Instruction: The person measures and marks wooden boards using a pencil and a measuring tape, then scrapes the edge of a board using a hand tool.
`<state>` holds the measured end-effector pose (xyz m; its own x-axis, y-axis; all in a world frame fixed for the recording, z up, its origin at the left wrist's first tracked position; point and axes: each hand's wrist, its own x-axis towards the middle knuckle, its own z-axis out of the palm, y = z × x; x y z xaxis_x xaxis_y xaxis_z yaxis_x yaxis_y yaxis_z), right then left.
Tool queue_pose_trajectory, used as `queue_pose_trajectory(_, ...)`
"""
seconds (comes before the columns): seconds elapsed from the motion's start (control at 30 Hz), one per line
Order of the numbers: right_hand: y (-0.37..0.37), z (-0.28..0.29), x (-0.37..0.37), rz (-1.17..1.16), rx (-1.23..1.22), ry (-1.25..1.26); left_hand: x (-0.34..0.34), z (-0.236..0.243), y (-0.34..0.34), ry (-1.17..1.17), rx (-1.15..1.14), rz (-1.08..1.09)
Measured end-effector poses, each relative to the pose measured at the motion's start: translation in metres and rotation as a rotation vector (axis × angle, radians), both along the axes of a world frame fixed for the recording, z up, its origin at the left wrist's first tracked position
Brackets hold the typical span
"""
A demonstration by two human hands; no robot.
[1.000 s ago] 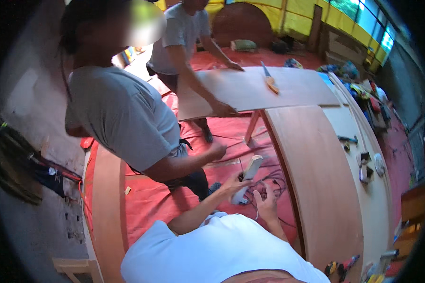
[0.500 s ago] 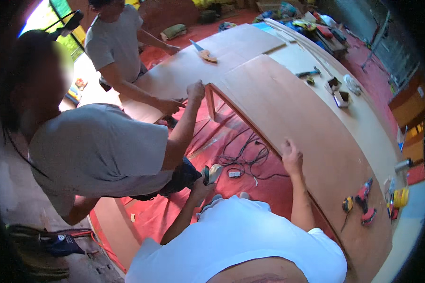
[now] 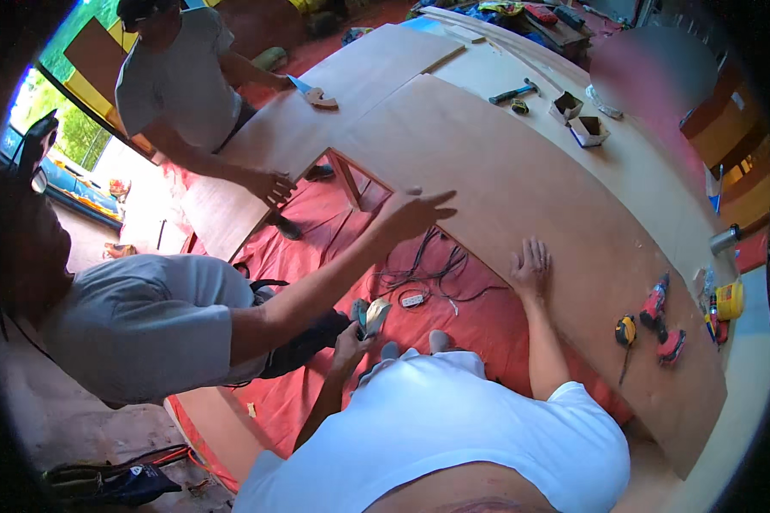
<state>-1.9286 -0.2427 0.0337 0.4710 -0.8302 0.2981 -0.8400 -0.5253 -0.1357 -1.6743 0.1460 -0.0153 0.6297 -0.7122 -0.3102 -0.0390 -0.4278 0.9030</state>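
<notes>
My left hand (image 3: 346, 350) is closed round a small hand-held thing with a dark grip and a cream-coloured end (image 3: 376, 315); its exact kind is unclear. It is low in front of me, above the red floor covering. My right hand (image 3: 532, 267) lies flat on the near edge of a large plywood sheet (image 3: 522, 179), fingers extended and nothing in them. A co-worker's hand (image 3: 415, 214) reaches over that sheet's edge from the left, fingers spread. Below the sheet, a wooden frame leg (image 3: 347, 184) shows.
A second person's hand (image 3: 269, 184) is at the far left. On the sheets lie a handsaw (image 3: 318, 97), a hammer (image 3: 515, 92), small open boxes (image 3: 588, 131), a red power drill (image 3: 656, 306) and a tape measure (image 3: 626, 332). Black cables and a white power strip (image 3: 413, 299) lie on the floor.
My right hand has settled flat on the plywood from a raised, curled pose. The near co-worker's hand has moved right over the sheet and opened. My view has shifted right; my left hand keeps its hold.
</notes>
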Motion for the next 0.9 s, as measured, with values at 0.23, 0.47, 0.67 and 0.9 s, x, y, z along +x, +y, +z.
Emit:
queue_pose_trajectory(0.23,-0.004,0.009,0.002,0.071,-0.005,-0.074,-0.002,0.021,-0.008,-0.173,0.126,-0.074)
queue_pose_trajectory(0.47,-0.01,-0.011,-0.002,0.061,-0.037,-0.112,0.006,0.007,-0.006,-0.289,0.302,-0.172)
queue_pose_trajectory(0.67,-0.015,-0.018,-0.01,0.082,-0.095,-0.094,-0.002,0.03,-0.014,-0.185,0.295,-0.147)
queue_pose_trajectory(0.9,-0.01,-0.003,-0.004,0.064,-0.08,-0.037,-0.001,0.018,-0.011,-0.23,0.347,-0.187)
